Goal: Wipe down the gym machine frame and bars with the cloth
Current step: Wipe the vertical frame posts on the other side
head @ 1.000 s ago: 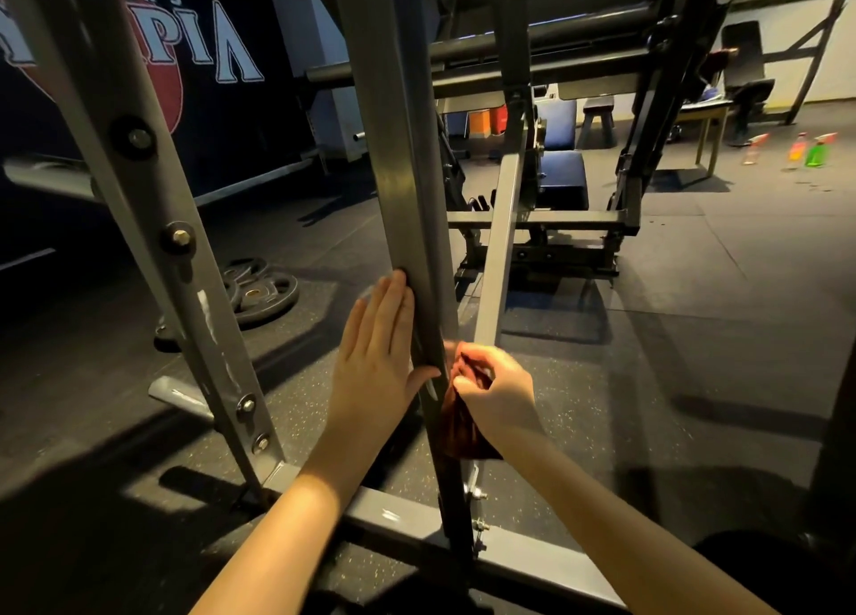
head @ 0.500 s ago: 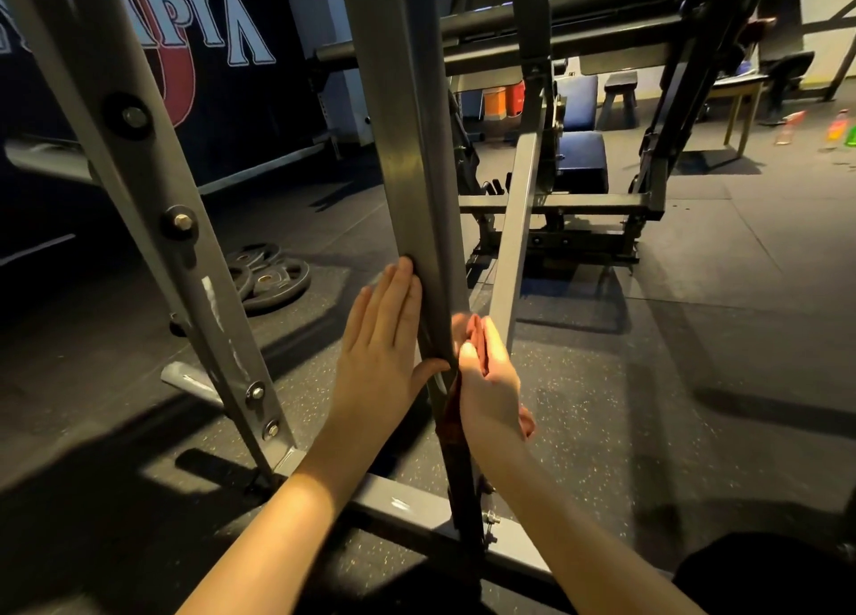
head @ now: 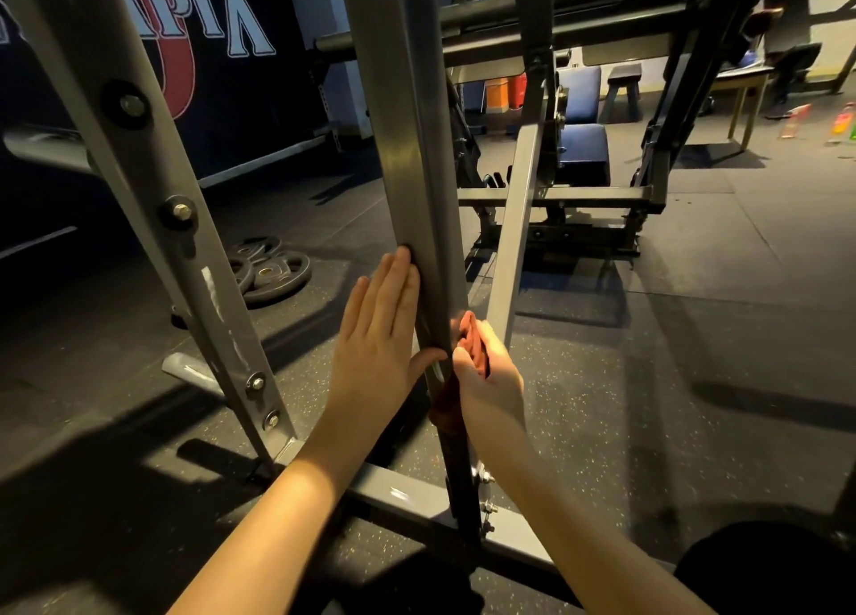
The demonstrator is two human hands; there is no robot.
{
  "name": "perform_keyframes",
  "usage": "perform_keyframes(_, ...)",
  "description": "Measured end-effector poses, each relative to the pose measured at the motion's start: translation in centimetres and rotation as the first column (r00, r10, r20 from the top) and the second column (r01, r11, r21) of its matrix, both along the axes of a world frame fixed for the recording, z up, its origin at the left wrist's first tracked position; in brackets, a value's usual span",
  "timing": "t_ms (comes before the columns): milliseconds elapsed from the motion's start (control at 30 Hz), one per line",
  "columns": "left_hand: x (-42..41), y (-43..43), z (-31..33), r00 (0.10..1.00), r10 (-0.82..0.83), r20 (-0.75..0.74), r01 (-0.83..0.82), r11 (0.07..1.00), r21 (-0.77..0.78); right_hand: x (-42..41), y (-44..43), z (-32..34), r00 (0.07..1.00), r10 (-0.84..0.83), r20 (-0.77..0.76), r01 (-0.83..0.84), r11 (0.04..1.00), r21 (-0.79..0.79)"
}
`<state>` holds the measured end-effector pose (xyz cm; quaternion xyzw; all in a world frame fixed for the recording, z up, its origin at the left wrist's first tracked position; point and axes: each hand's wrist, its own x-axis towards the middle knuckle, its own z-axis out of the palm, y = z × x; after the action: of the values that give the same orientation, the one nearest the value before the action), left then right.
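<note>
against one grey upright (head: 407, 151), left hand (head: 377, 350) presses flat, right hand (head: 493, 385) grips one red cloth (head: 473, 343).

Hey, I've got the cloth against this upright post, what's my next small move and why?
Probably slide the right hand and cloth up the post. The cloth sits low on its right side, the left hand lies flat on the other, and most of the post rises above.
</note>
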<state>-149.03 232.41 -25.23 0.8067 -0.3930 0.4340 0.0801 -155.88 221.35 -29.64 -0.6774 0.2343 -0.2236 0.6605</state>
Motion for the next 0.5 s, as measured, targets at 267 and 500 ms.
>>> perform_keyframes(267,0.0,-0.1,-0.1,1.000,0.003,0.002,-0.003,1.000,-0.007,-1.2,-1.2,-1.5,0.970,0.122,-0.210,-0.121,0.992,0.018)
perform_keyframes(500,0.0,-0.1,0.1,1.000,-0.003,0.017,0.003,1.000,-0.008,-0.1,-0.4,1.7,0.999,-0.046,0.013,0.048,0.970,-0.238)
